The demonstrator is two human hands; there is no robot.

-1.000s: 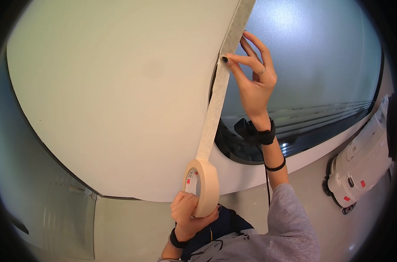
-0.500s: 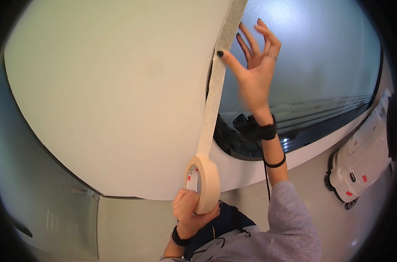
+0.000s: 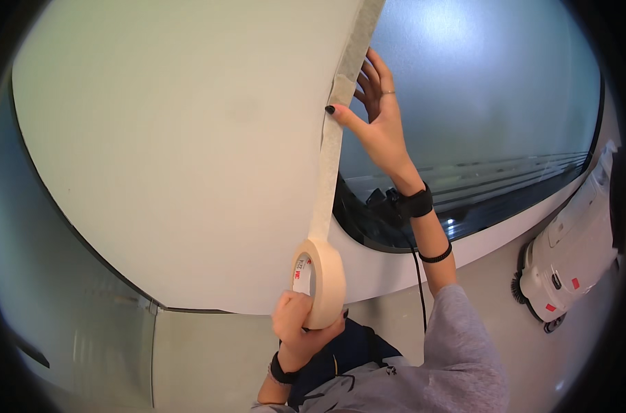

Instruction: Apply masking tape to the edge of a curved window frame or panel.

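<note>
A cream roll of masking tape (image 3: pixel 332 282) is held by my left hand (image 3: pixel 300 329), thumb and fingers closed about its lower side. From the roll a strip of masking tape (image 3: pixel 325 186) runs taut up along the edge between a white panel (image 3: pixel 182 151) and a dark, glossy glass panel (image 3: pixel 485 89). Higher up, my right hand (image 3: pixel 380 127) has its thumb on the strip's face. Its other fingers bend round the strip's right edge, their tips partly hidden. A small overlap in the tape shows just above the thumb.
A white floor-cleaning machine (image 3: pixel 567 265) with a dark brush stands on the floor at the right. A thin black cable (image 3: pixel 422 296) hangs beside my right forearm. A frosted panel (image 3: pixel 113 344) lies at the lower left.
My right hand has come down and left along the strip, its fingers moving from spread to bent around the edge. My left hand and the roll have risen slightly.
</note>
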